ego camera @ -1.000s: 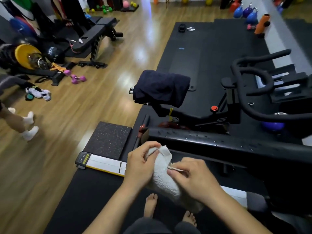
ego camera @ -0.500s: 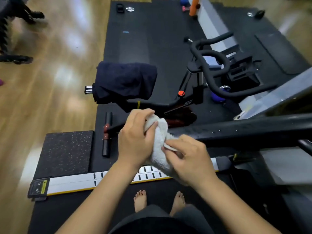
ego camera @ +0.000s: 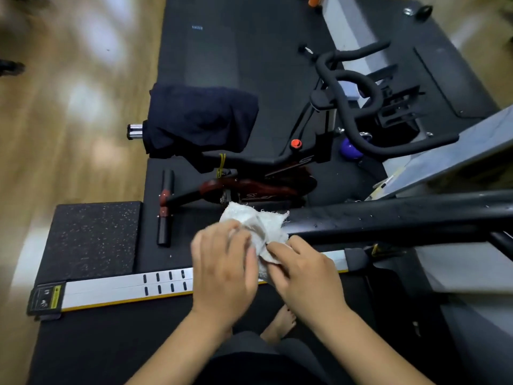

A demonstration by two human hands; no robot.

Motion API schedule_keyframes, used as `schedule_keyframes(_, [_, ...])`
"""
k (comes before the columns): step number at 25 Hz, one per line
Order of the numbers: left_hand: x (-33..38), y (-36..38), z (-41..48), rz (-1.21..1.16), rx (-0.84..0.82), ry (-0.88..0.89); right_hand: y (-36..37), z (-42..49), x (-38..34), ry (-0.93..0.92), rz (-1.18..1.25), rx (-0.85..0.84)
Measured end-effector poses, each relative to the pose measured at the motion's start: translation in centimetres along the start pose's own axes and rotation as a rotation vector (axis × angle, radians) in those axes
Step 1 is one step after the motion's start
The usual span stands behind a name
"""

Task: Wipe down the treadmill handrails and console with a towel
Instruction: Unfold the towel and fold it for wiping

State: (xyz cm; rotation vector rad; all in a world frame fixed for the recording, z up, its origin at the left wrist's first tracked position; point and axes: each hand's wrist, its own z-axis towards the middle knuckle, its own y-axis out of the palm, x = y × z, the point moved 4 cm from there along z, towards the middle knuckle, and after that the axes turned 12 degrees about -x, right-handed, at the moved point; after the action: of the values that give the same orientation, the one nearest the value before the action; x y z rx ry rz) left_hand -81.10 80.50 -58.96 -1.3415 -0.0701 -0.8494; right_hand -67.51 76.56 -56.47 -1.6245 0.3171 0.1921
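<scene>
A white towel is spread over the near end of the black treadmill handrail, which runs off to the right. My left hand grips the towel's left part, blurred by motion. My right hand pinches the towel's lower right edge, just below the rail. The console is out of view.
A spin bike with a dark cloth over its saddle stands just beyond the rail. The treadmill's silver side rail runs left. My bare foot stands on the belt. A speckled mat and wood floor lie left.
The view has swung right and down. Both hands have opened the bunched towel and laid it over the handrail's end.
</scene>
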Motion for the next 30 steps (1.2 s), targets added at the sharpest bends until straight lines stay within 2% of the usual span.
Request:
schedule_keyframes(2, [0.7,1.5,-2.3,0.047,-0.125,0.098,-0.3,-0.1,0.2,0.017,-0.027,0.003])
schedule_keyframes(4, [1.2,2.5,-2.4,0.098,-0.210,0.118,-1.1,0.0,1.0,0.028,-0.086,0.015])
schedule_keyframes(8, [3.4,4.2,3.1,0.147,-0.359,0.151,-3.9,1.3,3.7,0.106,-0.143,0.138])
schedule_keyframes(10, [3.5,4.6,4.4,0.144,-0.400,0.159,-4.7,2.1,4.0,0.054,-0.146,0.181])
schedule_keyframes(13, [2.2,3.7,1.8,0.111,-0.335,0.230,-2.7,1.8,2.5,-0.158,-0.217,0.041])
schedule_keyframes(15, [0.9,2.9,-0.7,0.079,-0.307,0.268,0.2,-0.2,1.2,-0.206,-0.249,-0.100])
schedule_keyframes(18, [-0.5,2.7,-1.4,0.012,-0.251,0.309,2.6,-2.3,-0.2,-0.140,-0.293,-0.216])
schedule_keyframes(21, [-0.6,2.8,1.6,-0.085,-0.267,0.259,2.2,0.5,-0.3,-0.043,-0.353,-0.264])
schedule_keyframes(26, [-1.7,2.2,7.6,-0.216,-0.439,0.001,0.8,6.5,0.3,0.010,-0.343,-0.391])
schedule_keyframes(28, [-1.9,2.2,6.5,-0.251,-0.388,0.027,1.0,5.9,0.0,-0.004,-0.339,-0.356])
schedule_keyframes(30, [-1.8,2.2,3.6,-0.252,-0.297,0.129,1.3,3.3,-0.3,-0.057,-0.314,-0.247])
